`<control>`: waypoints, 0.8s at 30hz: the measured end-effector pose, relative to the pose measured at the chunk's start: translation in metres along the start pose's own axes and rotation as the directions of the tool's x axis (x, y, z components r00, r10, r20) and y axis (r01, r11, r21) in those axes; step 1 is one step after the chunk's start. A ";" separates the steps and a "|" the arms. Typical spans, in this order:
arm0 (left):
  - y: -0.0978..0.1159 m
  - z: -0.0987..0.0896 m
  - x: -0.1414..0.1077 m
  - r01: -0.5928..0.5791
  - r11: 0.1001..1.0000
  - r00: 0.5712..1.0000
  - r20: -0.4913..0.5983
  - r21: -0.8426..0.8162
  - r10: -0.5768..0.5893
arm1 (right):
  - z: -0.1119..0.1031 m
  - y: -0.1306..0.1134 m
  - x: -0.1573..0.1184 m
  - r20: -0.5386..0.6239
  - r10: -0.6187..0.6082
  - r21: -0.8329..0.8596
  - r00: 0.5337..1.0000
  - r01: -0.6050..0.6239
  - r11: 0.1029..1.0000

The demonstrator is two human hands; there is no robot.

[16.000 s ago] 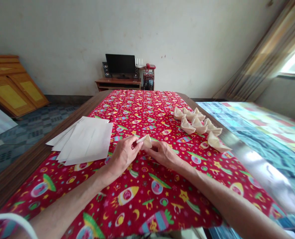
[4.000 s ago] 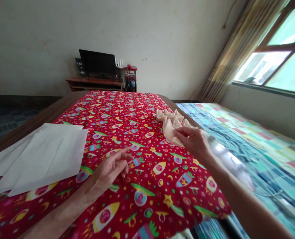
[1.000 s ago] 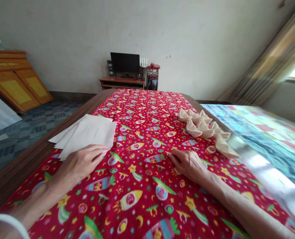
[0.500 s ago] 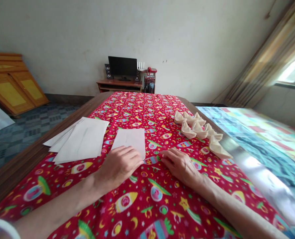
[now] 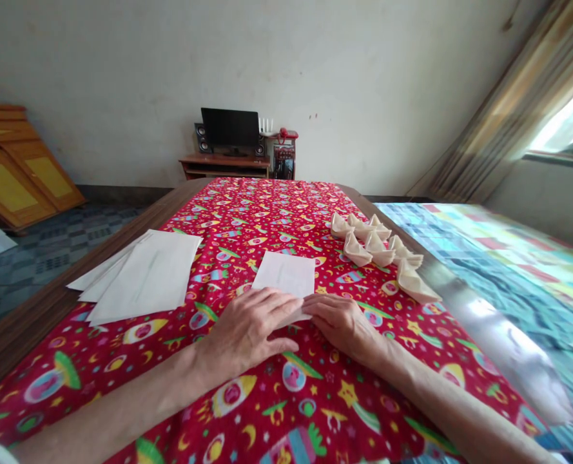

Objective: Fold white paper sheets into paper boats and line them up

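Below frame centre, the left hand (image 5: 252, 328), thumb spread, and right hand (image 5: 340, 323), pinch unclear, touch a paper sheet (image 5: 285, 272).

A single paper sheet (image 5: 285, 270) lies on a red patterned cloth (image 5: 267, 212). The left hand (image 5: 247, 330) rests palm-down over the sheet's near left part, thumb spread, while the right hand (image 5: 341, 322) touches its near right corner. Left of the sheet is a fanned paper stack (image 5: 145, 277); right of it and farther back sit folded pale pieces (image 5: 376, 250). Well beyond the sheet, a dark monitor (image 5: 231, 127) stands on a brown desk (image 5: 225, 161). Far to its right spreads a checked bedcover (image 5: 465, 258).
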State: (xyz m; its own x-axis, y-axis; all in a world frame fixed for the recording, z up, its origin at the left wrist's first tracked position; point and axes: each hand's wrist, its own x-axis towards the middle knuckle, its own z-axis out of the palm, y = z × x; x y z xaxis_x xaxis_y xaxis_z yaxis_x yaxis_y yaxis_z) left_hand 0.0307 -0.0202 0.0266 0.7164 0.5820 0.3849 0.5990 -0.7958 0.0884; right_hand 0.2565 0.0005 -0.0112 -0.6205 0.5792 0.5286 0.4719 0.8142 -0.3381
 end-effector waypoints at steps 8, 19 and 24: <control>-0.052 0.010 -0.035 0.055 0.989 0.996 -0.066 -0.139 -0.064 | -0.007 -0.004 0.000 -0.018 0.007 0.063 1.000 -0.006 0.998; -0.038 0.005 -0.036 -0.108 0.967 0.983 -0.167 -0.232 0.069 | -0.023 -0.008 -0.010 0.006 0.091 0.059 0.996 -0.092 0.994; -0.039 0.010 -0.035 0.095 0.942 0.978 -0.148 -0.323 -0.149 | -0.021 -0.008 -0.004 -0.026 0.193 -0.027 0.981 -0.194 0.981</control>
State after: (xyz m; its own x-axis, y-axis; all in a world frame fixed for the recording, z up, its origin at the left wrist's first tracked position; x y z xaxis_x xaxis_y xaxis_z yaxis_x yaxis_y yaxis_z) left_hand -0.0141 -0.0080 0.0006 0.5582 0.6627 0.4992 0.5164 -0.7484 0.4162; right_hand 0.2684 -0.0086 0.0059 -0.5008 0.7245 0.4736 0.5999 0.6849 -0.4135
